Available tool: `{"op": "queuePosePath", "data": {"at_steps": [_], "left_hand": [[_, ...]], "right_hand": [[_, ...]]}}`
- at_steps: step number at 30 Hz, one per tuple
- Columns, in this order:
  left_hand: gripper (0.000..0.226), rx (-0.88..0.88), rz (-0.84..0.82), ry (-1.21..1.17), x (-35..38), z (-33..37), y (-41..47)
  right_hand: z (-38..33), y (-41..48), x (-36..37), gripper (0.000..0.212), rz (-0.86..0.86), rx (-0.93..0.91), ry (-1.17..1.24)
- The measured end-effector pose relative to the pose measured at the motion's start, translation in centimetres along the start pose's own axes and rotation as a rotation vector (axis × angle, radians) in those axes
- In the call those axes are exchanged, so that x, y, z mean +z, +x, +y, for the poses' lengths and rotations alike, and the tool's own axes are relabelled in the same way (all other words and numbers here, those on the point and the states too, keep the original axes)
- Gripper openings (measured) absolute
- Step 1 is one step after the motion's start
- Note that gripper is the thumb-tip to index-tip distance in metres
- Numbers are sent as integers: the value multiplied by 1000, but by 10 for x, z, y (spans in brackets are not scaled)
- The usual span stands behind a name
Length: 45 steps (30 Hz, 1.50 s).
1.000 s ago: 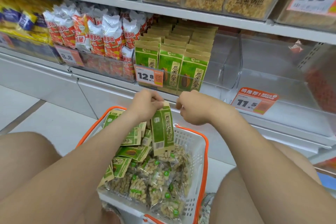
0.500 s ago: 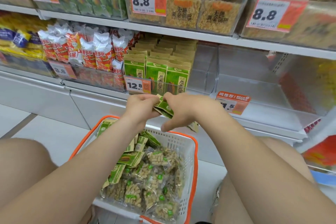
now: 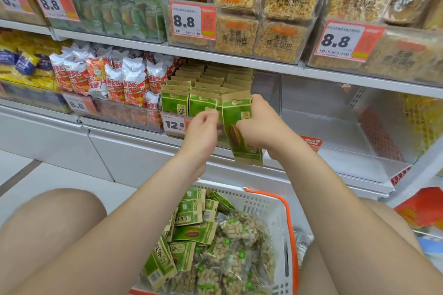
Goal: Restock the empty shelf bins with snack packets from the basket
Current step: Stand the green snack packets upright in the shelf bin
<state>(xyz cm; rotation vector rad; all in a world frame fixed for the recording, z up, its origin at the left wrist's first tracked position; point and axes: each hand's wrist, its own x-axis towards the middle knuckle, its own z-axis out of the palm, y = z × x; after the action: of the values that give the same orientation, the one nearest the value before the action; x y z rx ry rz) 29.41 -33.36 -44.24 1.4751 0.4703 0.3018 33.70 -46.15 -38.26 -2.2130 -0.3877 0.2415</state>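
Placing step, I judge: my right grip is closed round a green packet, just in front of the green-packet bin; my left grip pinches its edge. Next I must stand it upright inside.

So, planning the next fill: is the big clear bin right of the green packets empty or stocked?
Empty: the clear bin shows only its bare floor and walls.

I count two bare hands, the left hand and the right hand, both on one green-and-tan paper snack packet. One white plastic basket with an orange rim. Seven white-and-orange price labels: four in the upper row, three below.
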Motion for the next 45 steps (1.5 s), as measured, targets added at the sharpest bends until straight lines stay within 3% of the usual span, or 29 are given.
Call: {"op": "queuePosePath", "data": {"at_steps": [3,6,9,10,13,15,18,22,25,31,35,39,42,45], "left_hand": [[47,28,-118,20,6,0,-14],[44,120,-150,28,4,1,-19],[35,186,-163,69,-3,2,-20],[31,190,-154,74,-3,1,-19],[20,157,-138,29,3,2,-24],[17,164,-151,28,8,5,-27],[13,287,-156,153,10,12,-31],[17,449,-296,351,4,10,-31],[32,481,-306,353,6,7,-32],[20,489,-243,447,14,27,-12],[38,466,-253,452,10,42,17],[40,531,-319,577,15,53,41],[47,743,-155,890,27,53,61],[71,759,39,1122,44,36,75]], "right_hand": [[2,-3,-1,47,-75,45,424],[2,-7,-7,34,-15,46,553],[8,-7,-24,15,276,-73,237],[10,-8,-30,10,303,-130,120],[14,-18,-42,4,165,-198,-52],[18,-24,-49,14,101,-201,-117],[25,-28,-59,21,62,-185,-148],[36,-32,-65,17,59,-205,-162],[42,-33,-65,18,140,-206,-159],[36,-14,-57,17,136,-249,-236],[27,3,-53,14,156,-287,-258],[28,6,-54,14,342,-338,-311],[33,-2,-61,22,555,-444,-338],[37,-1,-68,24,606,-524,-318]]}}
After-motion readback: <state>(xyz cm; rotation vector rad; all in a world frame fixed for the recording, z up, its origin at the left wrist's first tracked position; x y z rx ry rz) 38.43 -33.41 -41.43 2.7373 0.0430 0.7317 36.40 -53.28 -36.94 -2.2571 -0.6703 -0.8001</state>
